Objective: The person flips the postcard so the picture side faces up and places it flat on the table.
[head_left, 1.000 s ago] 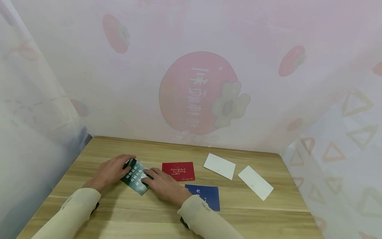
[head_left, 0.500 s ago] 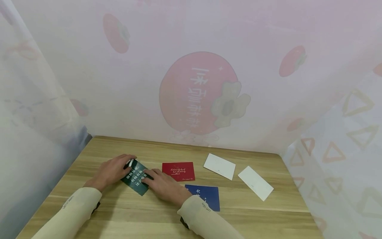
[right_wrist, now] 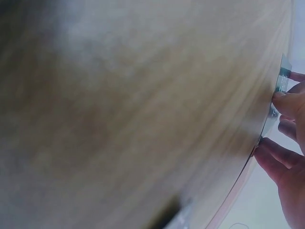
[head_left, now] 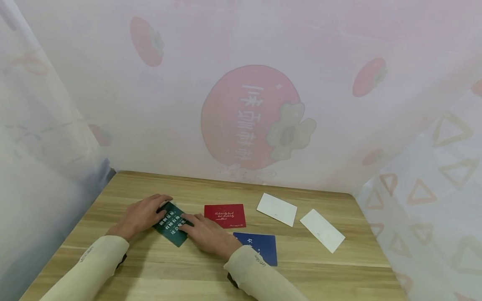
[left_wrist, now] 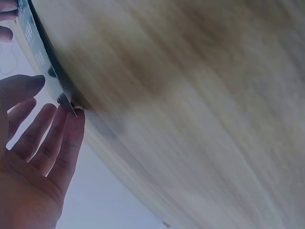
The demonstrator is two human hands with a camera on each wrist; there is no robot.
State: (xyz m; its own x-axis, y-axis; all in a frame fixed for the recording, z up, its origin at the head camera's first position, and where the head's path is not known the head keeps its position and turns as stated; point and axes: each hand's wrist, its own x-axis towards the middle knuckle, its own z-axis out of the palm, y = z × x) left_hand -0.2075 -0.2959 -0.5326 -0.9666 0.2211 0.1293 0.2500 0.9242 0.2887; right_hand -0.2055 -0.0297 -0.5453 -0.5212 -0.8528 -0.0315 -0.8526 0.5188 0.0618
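A dark green card [head_left: 175,237] with white writing lies slanted at the left of the wooden table, between both hands. My left hand [head_left: 140,215] holds its upper left end, thumb at the near side and index finger round the far corner. From the other side my right hand [head_left: 211,234] holds the right edge, thumb and index finger spread along it. The left wrist view has the green card [left_wrist: 40,52] almost edge-on, its corner at the left fingertips [left_wrist: 78,110]. Seen from the right wrist, the card [right_wrist: 270,119] is a thin strip by the right thumb.
A red card [head_left: 226,216] lies just beyond the right hand. The right sleeve partly covers a blue card [head_left: 267,246]. Two white cards [head_left: 277,209] [head_left: 322,230] lie farther right. A printed curtain [head_left: 169,125] stands behind the table [head_left: 169,271].
The pale glare on the green card has faded, and its surface now looks evenly dark green. Both hands stay in nearly the same place; the other cards have not moved.
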